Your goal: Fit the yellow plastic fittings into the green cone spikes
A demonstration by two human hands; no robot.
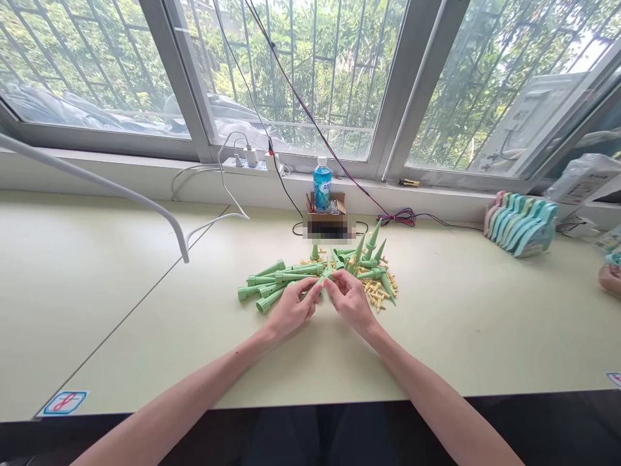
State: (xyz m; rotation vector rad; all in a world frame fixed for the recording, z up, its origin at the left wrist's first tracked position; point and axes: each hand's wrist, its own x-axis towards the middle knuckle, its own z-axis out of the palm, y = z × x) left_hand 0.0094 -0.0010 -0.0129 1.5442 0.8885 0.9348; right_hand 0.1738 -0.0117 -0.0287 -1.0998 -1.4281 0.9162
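Observation:
My left hand [297, 304] and my right hand [350, 299] meet over the near side of a pile on the table. Between their fingertips they grip a green plastic watering spike [326, 275], mostly covered by the fingers. Left of my left hand lie several green spikes [272, 288] with wide open collars. Behind and right of my right hand, more pointed green spikes [372, 243] lie or stick up. Small yellow T-shaped valve pieces [381, 294] are scattered among and under them. Whether a yellow piece is also in my fingers is hidden.
A small cardboard box [326, 213] with a blue-liquid bottle [322, 186] stands behind the pile. Coiled cable [400, 217] lies beside it. Pastel plastic pieces [521, 223] stand in a row at right. A white tube [121, 188] crosses the left. Another person's hand [610, 278] shows at the right edge.

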